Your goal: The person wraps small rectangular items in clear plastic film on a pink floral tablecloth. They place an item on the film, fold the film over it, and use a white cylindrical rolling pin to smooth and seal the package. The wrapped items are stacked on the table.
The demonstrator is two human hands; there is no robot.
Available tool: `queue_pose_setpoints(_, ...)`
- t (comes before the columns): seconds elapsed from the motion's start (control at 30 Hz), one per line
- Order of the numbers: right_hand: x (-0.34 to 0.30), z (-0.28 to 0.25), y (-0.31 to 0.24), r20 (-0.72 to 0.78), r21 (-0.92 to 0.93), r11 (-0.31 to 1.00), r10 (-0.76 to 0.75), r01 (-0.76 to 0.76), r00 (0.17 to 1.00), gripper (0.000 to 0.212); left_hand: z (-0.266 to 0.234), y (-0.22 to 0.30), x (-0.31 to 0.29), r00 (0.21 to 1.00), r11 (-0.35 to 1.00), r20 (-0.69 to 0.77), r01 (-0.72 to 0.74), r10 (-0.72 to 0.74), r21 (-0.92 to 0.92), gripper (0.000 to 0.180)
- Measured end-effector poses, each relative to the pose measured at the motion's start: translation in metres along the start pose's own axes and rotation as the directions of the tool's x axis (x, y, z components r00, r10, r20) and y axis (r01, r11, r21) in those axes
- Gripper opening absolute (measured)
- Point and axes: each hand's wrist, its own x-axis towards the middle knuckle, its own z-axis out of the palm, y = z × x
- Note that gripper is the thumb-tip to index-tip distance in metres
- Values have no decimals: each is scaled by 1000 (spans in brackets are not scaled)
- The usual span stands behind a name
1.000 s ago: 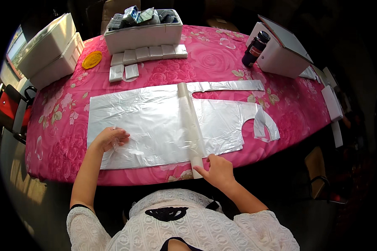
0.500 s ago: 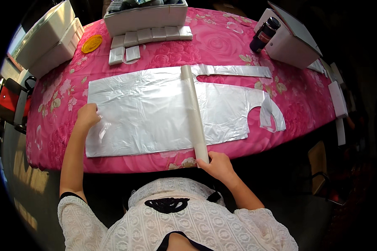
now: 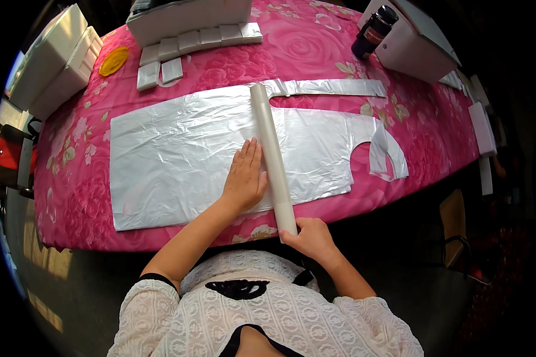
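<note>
At the top centre of the frame a white box (image 3: 190,25) is cut off by the upper edge, with only a little of its dark contents showing. Two stacked white boxes (image 3: 50,56) stand at upper left; their insides cannot be seen. At upper right stands another white box (image 3: 408,56), a flat panel over it, beside a capped dark flask (image 3: 370,38). The flask bears a reddish label, its print too small to read.

Across the middle of the pink tabletop (image 3: 80,208) lies a silvery sheet (image 3: 167,149), a pale tube (image 3: 270,143) resting over it. The left hand (image 3: 244,177) lies flat on the sheet, fingers extended, just left of the tube. The right hand (image 3: 309,239) is closed around the tube's lower end, thumb on top.
</note>
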Motion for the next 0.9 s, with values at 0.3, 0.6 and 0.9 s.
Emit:
queue_pose_setpoints(0.3,106,-41,-33,56,-179,962,-197,204,979,70,2,3,1,994,987,82,56,-69,153,64)
queue_pose_setpoints(0.6,265,-52,-60,-38,629,772,-84,89,996,45,0,3,4,987,977,145,44,-75,208,65)
queue_pose_setpoints(0.9,314,-114,10,-248,833,-484,104,266,963,23,2,1,3,989,975,127,42,-72,220,65)
